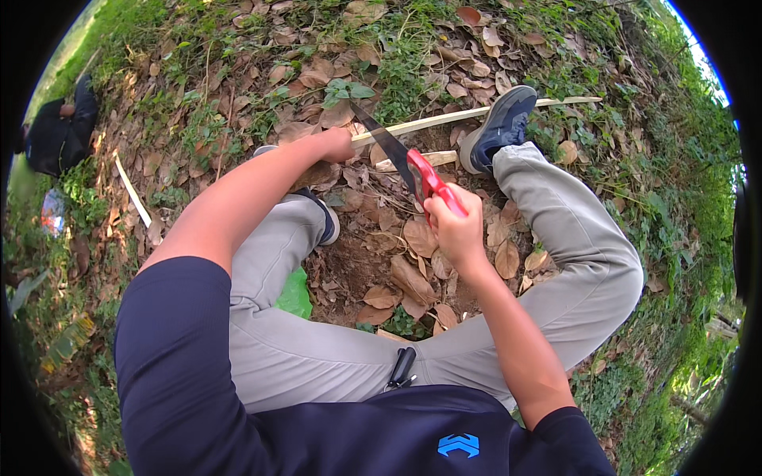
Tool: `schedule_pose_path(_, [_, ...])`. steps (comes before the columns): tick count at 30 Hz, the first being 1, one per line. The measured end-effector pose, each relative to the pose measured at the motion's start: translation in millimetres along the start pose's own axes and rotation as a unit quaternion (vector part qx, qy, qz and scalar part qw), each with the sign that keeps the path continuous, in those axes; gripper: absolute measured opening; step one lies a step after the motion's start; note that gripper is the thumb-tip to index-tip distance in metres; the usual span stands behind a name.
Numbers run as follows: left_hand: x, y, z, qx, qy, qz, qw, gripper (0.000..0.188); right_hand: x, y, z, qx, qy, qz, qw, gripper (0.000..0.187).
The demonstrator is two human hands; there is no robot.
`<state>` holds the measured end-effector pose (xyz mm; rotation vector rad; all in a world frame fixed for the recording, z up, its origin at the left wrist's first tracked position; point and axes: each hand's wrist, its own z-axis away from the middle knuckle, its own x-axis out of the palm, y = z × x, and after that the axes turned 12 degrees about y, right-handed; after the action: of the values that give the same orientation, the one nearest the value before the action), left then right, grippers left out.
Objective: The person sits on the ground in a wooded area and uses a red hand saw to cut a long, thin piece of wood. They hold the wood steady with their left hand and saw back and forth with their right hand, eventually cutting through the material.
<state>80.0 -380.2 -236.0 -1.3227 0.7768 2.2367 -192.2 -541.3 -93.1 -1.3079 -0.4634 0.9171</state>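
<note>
My left hand [338, 145] is closed round the near end of a long pale wooden strip [432, 122]. The strip runs off to the right, and my right shoe [500, 127] hides a part of it. In my right hand [459, 228] is a hand saw [429, 182], gripped by its red handle. Its dark blade [384, 136] slants up and left across the strip, just right of my left hand. Whether the teeth have cut into the wood cannot be made out. Below the strip, a shorter pale piece of wood [425, 161] lies on the leaves.
I sit on the ground with my legs bent apart. Dry brown leaves [413, 278] and green plants surround me. Another pale strip [132, 190] lies at the left, near a black bag [59, 135]. Something bright green [295, 296] shows beside my left leg.
</note>
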Motion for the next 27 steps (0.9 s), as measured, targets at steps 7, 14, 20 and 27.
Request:
schedule_pose_path(7, [-1, -13, 5, -0.016, -0.039, 0.026, 0.999, 0.041, -12, -16, 35, 0.017, 0.004, -0.017, 1.0, 0.017])
schedule_pose_path(14, [-7, 0, 8, 0.014, 0.003, 0.015, 1.0, 0.043, 2, 12, -31, 0.028, -0.032, -0.055, 0.998, 0.017])
schedule_pose_path(20, [-4, -11, 6, -0.022, -0.031, 0.033, 0.999, 0.045, -27, -21, 34, -0.013, -0.006, 0.029, 0.999, 0.018])
schedule_pose_path(27, [-6, -20, 0, -0.013, -0.063, 0.074, 0.995, 0.041, -48, -30, -22, 0.138, -0.022, -0.128, 0.982, 0.014])
